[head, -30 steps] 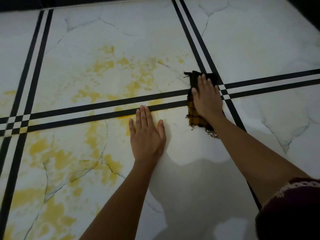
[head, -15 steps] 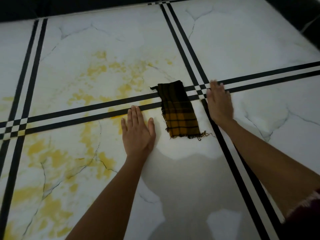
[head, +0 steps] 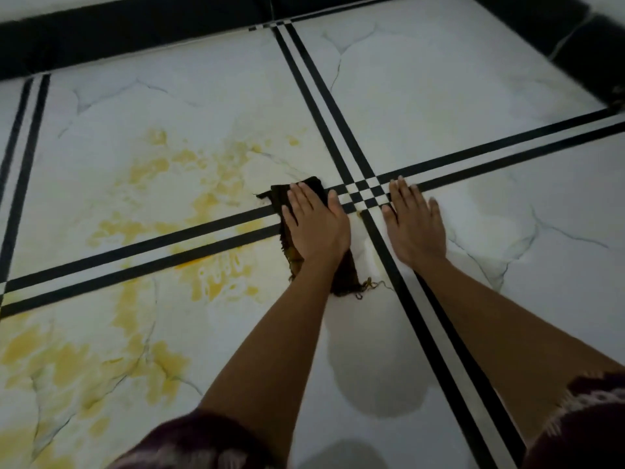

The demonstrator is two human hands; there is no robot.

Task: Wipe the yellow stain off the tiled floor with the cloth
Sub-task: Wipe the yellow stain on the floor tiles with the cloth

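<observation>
**mopguy:** Head cam: where's the cloth sitting?

**tilefan:** It's under the left hand, which lies flat on it with straight fingers, pressing and not gripping. It sits just left of the stripe crossing, lying over the black lines there. It's a dark checked fabric, and its frayed threads trail out at the near end.

**mopguy:** And the other hand?

**tilefan:** The right hand is flat on bare tile just right of the crossing, fingers straight, holding nothing.

**mopguy:** How about the mess?

**tilefan:** The yellow stain is blotchy and spreads left of the cloth across the far-left and near-left tiles. The floor is glossy white marble-look tile with thin grey veins. The right side is mostly plain white, and a dark border runs along the far edge.
</observation>
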